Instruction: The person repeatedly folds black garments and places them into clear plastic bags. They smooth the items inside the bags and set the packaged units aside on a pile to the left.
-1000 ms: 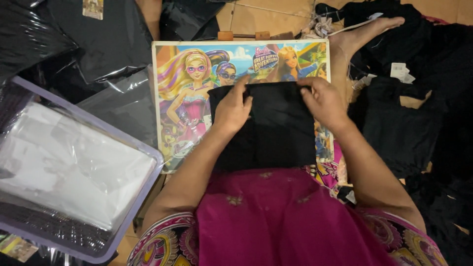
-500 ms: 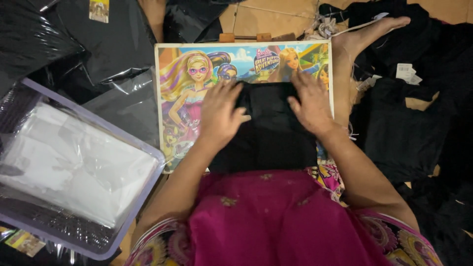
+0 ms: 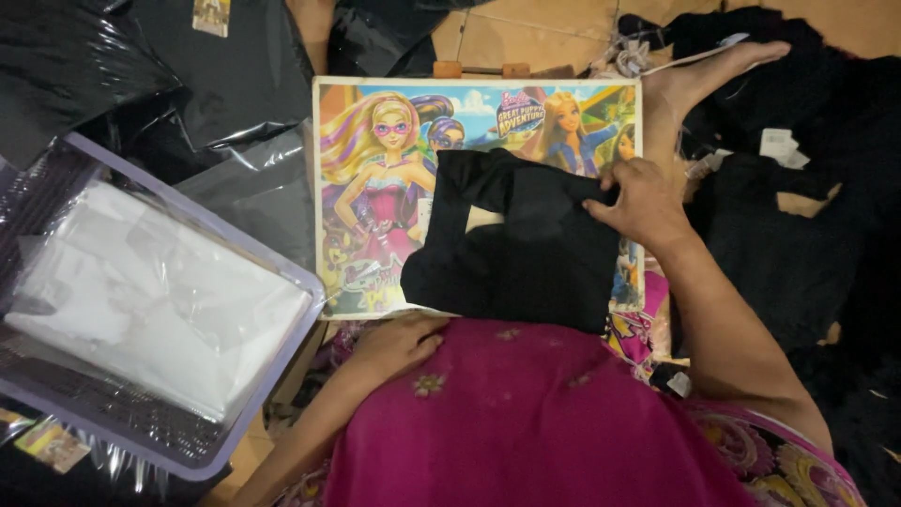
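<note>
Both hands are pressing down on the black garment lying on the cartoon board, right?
Not quite. In the head view only the right hand is on the black garment lying on the cartoon board. The left hand rests off the garment, at the board's near edge by the pink clothing.

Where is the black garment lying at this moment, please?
In the head view, the black garment lies centre frame on the colourful cartoon board, its right edge under the right hand, right of the lilac basket.

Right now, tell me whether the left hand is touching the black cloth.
Apart. The head view shows the left hand lying on the pink lap below the board's edge, off the black cloth; only the right hand grips it.
</note>
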